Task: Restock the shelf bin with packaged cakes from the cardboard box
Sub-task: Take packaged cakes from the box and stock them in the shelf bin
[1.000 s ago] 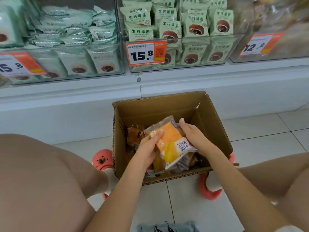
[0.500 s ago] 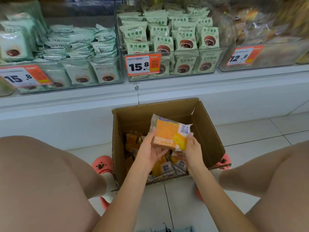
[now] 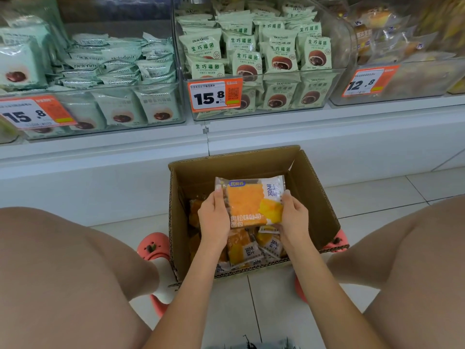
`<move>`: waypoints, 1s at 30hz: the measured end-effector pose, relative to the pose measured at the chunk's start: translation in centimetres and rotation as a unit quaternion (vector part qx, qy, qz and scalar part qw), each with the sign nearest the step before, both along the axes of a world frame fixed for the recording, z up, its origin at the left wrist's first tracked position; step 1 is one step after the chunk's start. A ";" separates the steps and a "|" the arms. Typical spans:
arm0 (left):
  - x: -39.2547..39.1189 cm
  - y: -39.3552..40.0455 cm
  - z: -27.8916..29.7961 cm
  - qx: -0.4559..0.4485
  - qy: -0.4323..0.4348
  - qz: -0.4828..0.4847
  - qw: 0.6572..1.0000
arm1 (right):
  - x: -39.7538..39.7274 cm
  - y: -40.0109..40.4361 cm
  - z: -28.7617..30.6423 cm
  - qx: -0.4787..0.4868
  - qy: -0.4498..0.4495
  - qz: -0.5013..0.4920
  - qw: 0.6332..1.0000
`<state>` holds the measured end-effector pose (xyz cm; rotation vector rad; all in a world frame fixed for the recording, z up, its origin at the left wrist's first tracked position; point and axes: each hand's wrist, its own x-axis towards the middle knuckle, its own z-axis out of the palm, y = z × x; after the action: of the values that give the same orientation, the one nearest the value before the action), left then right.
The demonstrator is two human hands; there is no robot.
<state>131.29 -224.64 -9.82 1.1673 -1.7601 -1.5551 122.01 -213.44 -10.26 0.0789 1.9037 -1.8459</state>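
Observation:
An open cardboard box (image 3: 312, 187) stands on the floor between my knees. Over its opening I hold one orange packaged cake (image 3: 249, 201) flat, label up. My left hand (image 3: 214, 217) grips its left edge and my right hand (image 3: 293, 217) grips its right edge. Several more orange cake packs (image 3: 247, 249) lie in the bottom of the box under my hands. On the shelf at the upper right stands a clear bin (image 3: 407, 81) with similar yellow-orange cake packs behind a 12.8 price tag (image 3: 367, 80).
Two clear bins of green wrapped cakes, left bin (image 3: 105, 122) and middle bin (image 3: 261, 110), sit on the white shelf (image 3: 327, 127) with 15.8 tags. My bare knees flank the box. Pink slippers (image 3: 153, 245) rest beside it on the tiled floor.
The cake pack rose out of the box and turned flat and upright between both hands. The view tilted up a little toward the shelf.

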 end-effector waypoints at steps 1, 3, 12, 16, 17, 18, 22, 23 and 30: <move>-0.1 -0.1 0.3 -0.007 0.003 -0.003 1.000 | 0.1 -0.1 0.4 -0.031 -0.047 -0.013 0.998; -0.1 -0.6 1.0 -0.007 0.010 -0.011 1.000 | 0.1 -0.3 1.5 -0.060 -0.097 0.001 0.994; -0.5 -4.6 12.6 -0.112 0.102 -0.023 0.988 | -2.9 -1.8 13.2 -0.011 0.071 0.280 0.957; -2.6 -7.2 21.8 -0.165 0.184 -0.044 0.968 | -5.6 -3.7 23.4 -0.033 0.213 0.254 0.943; -3.2 -8.0 24.3 -0.190 0.204 -0.031 0.960 | -6.3 -4.0 26.3 -0.047 0.254 0.245 0.934; -3.8 -8.8 26.7 -0.241 0.220 -0.004 0.945 | -7.2 -4.3 29.3 -0.057 0.296 0.230 0.925; -7.6 -12.7 34.7 -0.514 0.153 0.138 0.833 | -11.4 -5.7 40.0 -0.099 0.413 0.168 0.890; -8.9 -13.4 36.2 -0.568 0.131 0.160 0.797 | -12.7 -6.4 42.3 -0.104 0.433 0.155 0.882; -18.6 -18.9 36.4 -0.759 0.020 0.114 0.640 | -22.6 -14.6 48.1 -0.077 0.391 0.158 0.903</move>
<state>112.71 -243.56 26.59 0.3369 -1.8694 0.3446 99.42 -228.09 37.88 -1.1123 2.0538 -1.9328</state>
